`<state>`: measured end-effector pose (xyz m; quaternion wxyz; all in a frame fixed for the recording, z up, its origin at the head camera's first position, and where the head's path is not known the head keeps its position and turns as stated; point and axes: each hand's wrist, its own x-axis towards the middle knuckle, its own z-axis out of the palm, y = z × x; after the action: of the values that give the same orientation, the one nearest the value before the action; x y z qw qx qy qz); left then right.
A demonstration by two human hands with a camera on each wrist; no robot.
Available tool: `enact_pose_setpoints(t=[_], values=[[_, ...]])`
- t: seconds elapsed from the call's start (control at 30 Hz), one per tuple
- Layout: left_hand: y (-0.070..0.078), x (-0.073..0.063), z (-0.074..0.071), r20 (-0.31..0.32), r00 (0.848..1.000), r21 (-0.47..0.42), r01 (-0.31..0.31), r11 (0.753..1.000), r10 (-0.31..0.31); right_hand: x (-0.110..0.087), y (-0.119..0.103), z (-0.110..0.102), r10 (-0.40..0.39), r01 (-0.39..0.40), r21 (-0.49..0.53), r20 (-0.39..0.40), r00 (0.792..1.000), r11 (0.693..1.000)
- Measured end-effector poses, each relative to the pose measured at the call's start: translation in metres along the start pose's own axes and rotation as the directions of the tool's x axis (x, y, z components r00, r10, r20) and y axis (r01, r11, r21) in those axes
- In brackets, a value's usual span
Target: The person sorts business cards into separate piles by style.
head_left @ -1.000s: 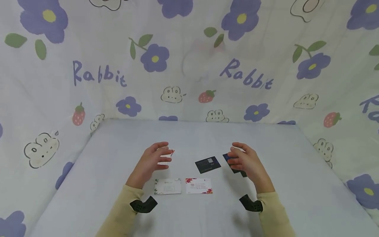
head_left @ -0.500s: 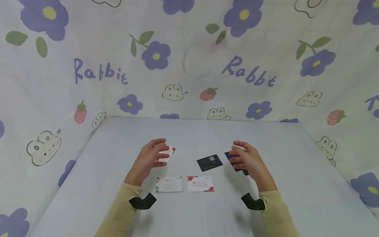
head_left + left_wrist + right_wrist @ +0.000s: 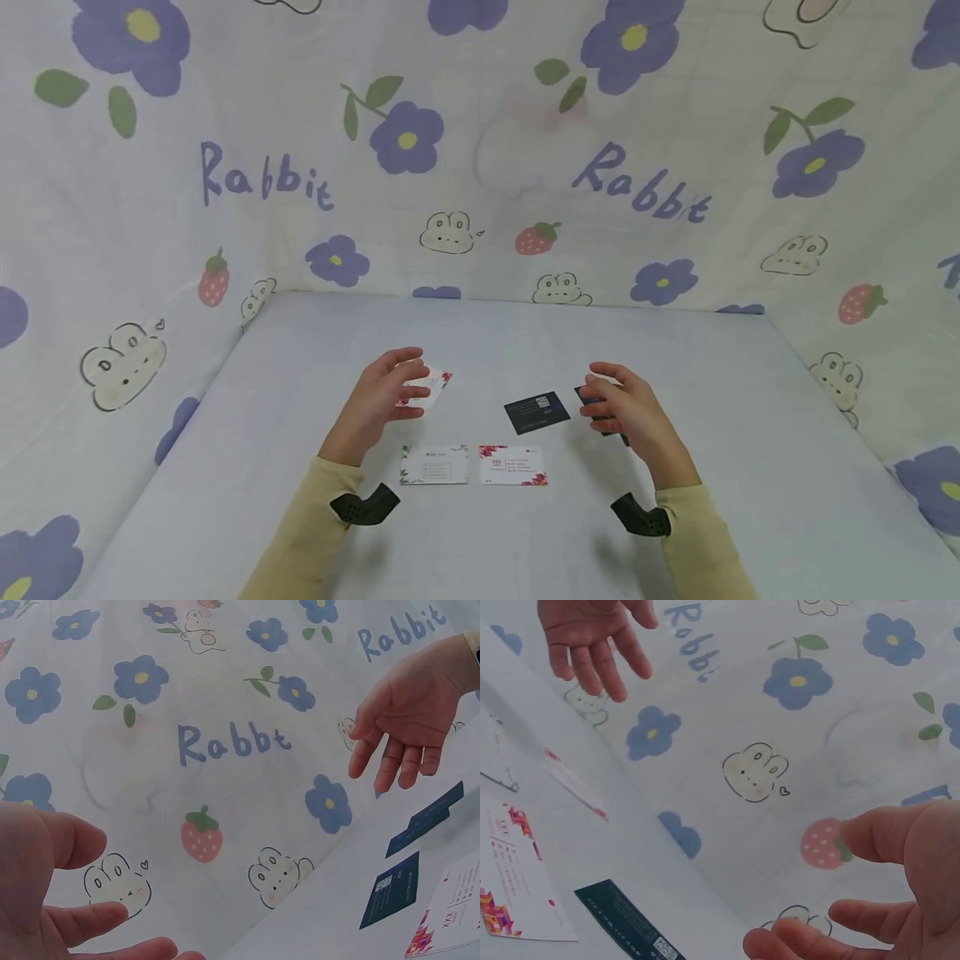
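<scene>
Fabric backdrop, white, printed with purple flowers, strawberries, rabbit heads and the word "Rabbit" point(image 3: 270, 229), rises beyond both hands and to either side of them. Pale, flat tabletop point(image 3: 675, 350) lies below the hands, their shadows on it. Beige long sleeves point(image 3: 303, 521) cover both forearms, up to the wrists.

Left hand point(image 3: 378, 404): raised above the table, wide, thumb clear of the fingers, fingers parted and slightly bent. Right hand point(image 3: 626, 412): same pose, facing the left across a gap. Black angular wrist device point(image 3: 366, 506) sits at the inner side of the left wrist; its twin point(image 3: 642, 517) at the right.

Cards, all flat on the table. White rectangular card with red floral corners point(image 3: 435, 385): past the left fingers, partly hidden by them. White rectangular card with green leaf corners point(image 3: 434, 465): to the right of the left wrist. White rectangular card with red-orange flower corners point(image 3: 513, 465): just beside it, between the hands. Black rectangular card with a pale square code point(image 3: 537, 413): left of the right fingertips, tilted. Dark blue card piece, stepped in outline point(image 3: 427, 817): below the right hand; one card or two overlapping, I cannot tell.
</scene>
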<state>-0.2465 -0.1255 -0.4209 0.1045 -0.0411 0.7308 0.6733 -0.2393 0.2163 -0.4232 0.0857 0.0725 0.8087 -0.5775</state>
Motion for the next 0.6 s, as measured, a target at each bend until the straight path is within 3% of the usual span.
enact_pose_setpoints(t=[0.4,0.6], values=[[-0.002,0.004,-0.007,-0.020,0.999,-0.018,0.028,0.999,-0.028,0.006,-0.002,0.010,-0.001,0.001,-0.012,0.015,1.000,1.000],[-0.019,0.012,-0.005,0.012,0.995,-0.109,0.099,0.989,-0.099,0.013,-0.001,0.023,0.000,0.002,-0.043,0.041,0.999,0.999]])
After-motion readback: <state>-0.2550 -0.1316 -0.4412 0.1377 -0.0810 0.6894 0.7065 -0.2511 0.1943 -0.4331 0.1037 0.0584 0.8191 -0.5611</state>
